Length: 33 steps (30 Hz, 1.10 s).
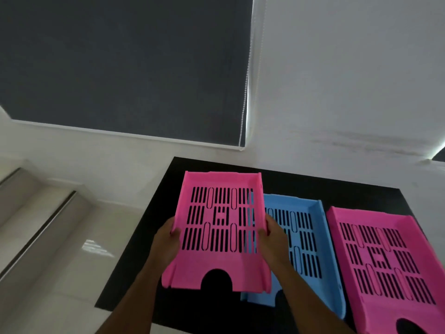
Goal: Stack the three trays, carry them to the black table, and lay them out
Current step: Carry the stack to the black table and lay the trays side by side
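A pink slotted tray (218,266) hangs over the left part of the black table (149,249). My left hand (166,239) grips its left rim and my right hand (273,237) grips its right rim. This tray overlaps the left edge of a blue tray (313,239) that lies flat on the table in the middle. A second pink tray (385,261) lies flat on the table at the right, close beside the blue one. All three trays have their notched ends toward me.
The black table stands against a white wall (349,80). A dark roller blind (120,63) with a bead chain (245,97) hangs above. Pale glossy floor (72,273) and steps (38,201) lie to the left.
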Tool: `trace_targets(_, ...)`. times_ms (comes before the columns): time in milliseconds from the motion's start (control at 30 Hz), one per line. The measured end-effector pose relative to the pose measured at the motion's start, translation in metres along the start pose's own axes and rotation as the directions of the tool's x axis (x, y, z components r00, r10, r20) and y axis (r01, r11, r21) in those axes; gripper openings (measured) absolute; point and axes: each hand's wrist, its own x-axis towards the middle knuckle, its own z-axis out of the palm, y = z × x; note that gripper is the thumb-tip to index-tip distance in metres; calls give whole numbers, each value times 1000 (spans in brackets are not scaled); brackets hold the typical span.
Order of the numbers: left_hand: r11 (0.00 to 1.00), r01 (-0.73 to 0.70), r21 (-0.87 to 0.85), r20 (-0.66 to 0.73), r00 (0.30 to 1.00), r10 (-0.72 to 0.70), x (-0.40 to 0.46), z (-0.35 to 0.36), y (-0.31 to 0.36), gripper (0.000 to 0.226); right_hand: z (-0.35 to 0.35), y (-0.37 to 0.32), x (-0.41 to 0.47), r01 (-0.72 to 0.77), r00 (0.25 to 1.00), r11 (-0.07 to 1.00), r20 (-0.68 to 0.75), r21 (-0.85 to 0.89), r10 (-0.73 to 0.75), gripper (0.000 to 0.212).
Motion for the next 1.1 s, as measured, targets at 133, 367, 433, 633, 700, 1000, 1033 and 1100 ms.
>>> trace_targets(133, 998, 0, 60, -66, 998, 3, 3, -43, -25, 27, 49, -15, -9, 30, 996, 999, 79, 27, -32, 29)
trace_targets(367, 994, -7, 110, -93, 996, 18, 10, -67, -67, 24, 94, -17, -13, -25, 987, 1000, 157, 19, 22, 33)
trace_targets(433, 996, -17, 91, -77, 997, 24, 11, -66, -73, 25, 100, -13, -12, -63, 985, 998, 158, 0, 63, 33)
trace_targets(633, 998, -18, 62, -34, 999, 20, 25, -59, -89, 22, 110, 0, -7, -144, 979, 986, 132, -80, 154, 38)
trace_targets(700, 998, -5, 68, -20, 1000, 6, 27, -57, -90, 22, 112, 2, -6, -164, 976, 981, 130, -100, 176, 37)
trace_targets(1000, 999, 25, 39, -108, 994, -21, 31, -46, -82, 16, 105, 8, -3, -138, 983, 984, 104, -111, 150, 24)
trace_targets(1033, 999, 23, 33, -140, 990, -18, 32, -44, -76, 20, 101, 6, -4, -132, 986, 987, 96, -87, 140, 23)
trace_targets(1100, 1000, 19, 19, -176, 984, -15, 33, -37, -64, 39, 89, 1, -4, -143, 987, 989, 71, -39, 146, 36)
